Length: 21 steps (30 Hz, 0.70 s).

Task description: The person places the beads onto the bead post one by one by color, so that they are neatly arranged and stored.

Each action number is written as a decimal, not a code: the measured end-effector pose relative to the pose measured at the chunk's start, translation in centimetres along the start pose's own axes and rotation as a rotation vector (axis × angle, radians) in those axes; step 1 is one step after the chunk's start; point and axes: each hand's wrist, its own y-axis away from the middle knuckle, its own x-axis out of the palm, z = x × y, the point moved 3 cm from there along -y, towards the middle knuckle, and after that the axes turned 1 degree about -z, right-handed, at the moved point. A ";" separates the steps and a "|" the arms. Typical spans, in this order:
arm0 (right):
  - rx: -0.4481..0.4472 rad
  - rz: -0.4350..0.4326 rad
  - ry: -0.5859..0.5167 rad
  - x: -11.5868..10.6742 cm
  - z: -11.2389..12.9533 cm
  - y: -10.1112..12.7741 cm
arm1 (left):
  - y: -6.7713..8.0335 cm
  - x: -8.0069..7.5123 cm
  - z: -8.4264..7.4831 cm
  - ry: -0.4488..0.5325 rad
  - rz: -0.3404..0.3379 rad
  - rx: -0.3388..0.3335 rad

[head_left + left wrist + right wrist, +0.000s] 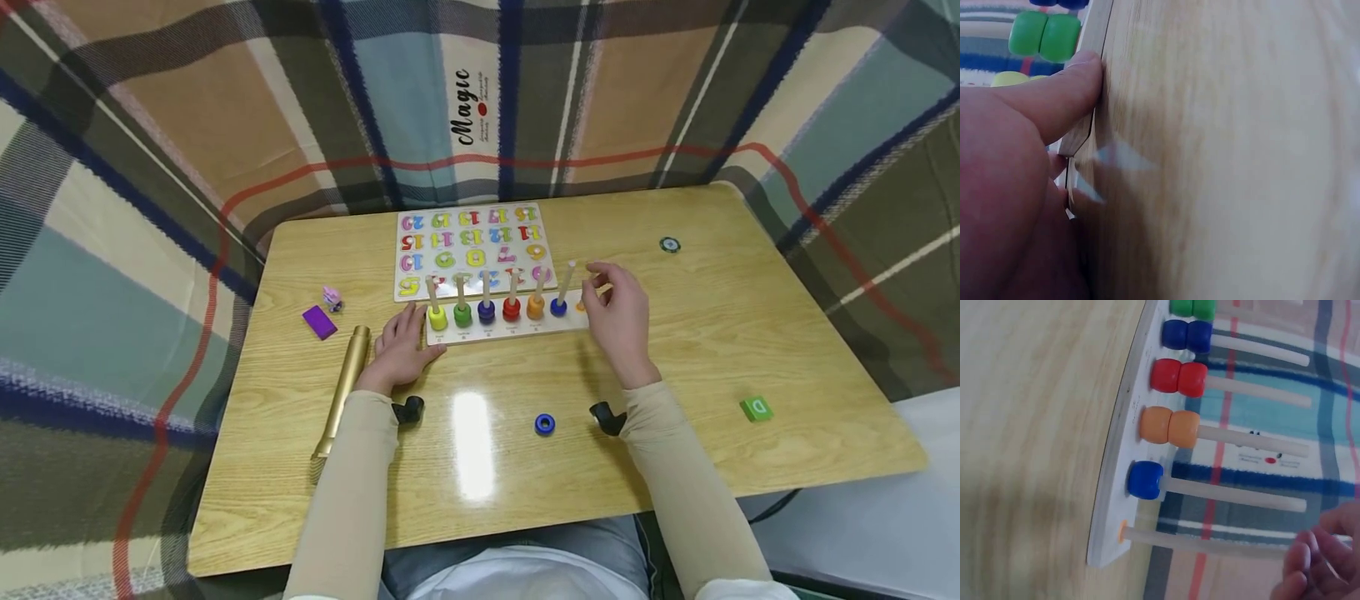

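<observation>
Number puzzle (472, 248), gold tube (344, 387), green block (756, 408)

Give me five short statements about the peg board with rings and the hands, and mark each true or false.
1. The left hand rests against the left end of the white wooden peg board. True.
2. The peg by the right hand carries three rings. False: the right wrist view shows it bare.
3. A loose blue plastic ring lies on the wooden table between the forearms. True.
4. The green letter block sits on the number puzzle board. False: it lies on the table, at its right side.
5. The gold cylinder stands upright. False: it lies flat.
</observation>
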 end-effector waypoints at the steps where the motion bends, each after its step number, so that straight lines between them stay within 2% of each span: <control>1: -0.008 0.048 -0.003 -0.1 0.0 0.3 | 0.0 -0.1 0.0 -0.001 0.000 0.001; 3: -0.035 0.207 0.022 -0.1 -0.1 1.2 | 0.0 -0.2 -0.1 0.000 0.004 0.002; 8: -0.100 0.801 0.123 1.0 -0.4 4.9 | 0.1 -0.7 -0.3 -0.012 0.002 0.008; 10: -0.076 0.964 0.136 1.5 -0.7 6.4 | 0.1 -1.0 -0.4 -0.014 -0.006 0.012; 11: -0.071 1.016 0.142 1.7 -0.8 7.0 | 0.1 -1.1 -0.4 -0.015 -0.010 0.011; 14: -0.062 1.093 0.136 2.2 -1.1 8.5 | 0.1 -1.1 -0.4 -0.018 -0.007 0.007; 17: -0.128 1.113 0.143 2.6 -1.4 9.2 | 0.0 -0.8 -0.3 -0.022 0.002 -0.001; 19: -0.149 1.094 0.139 2.7 -1.7 9.3 | 0.0 -0.5 -0.2 -0.017 0.005 -0.004; 21: -0.155 1.032 0.120 2.4 -2.0 8.8 | 0.0 -0.4 -0.2 -0.009 0.007 -0.006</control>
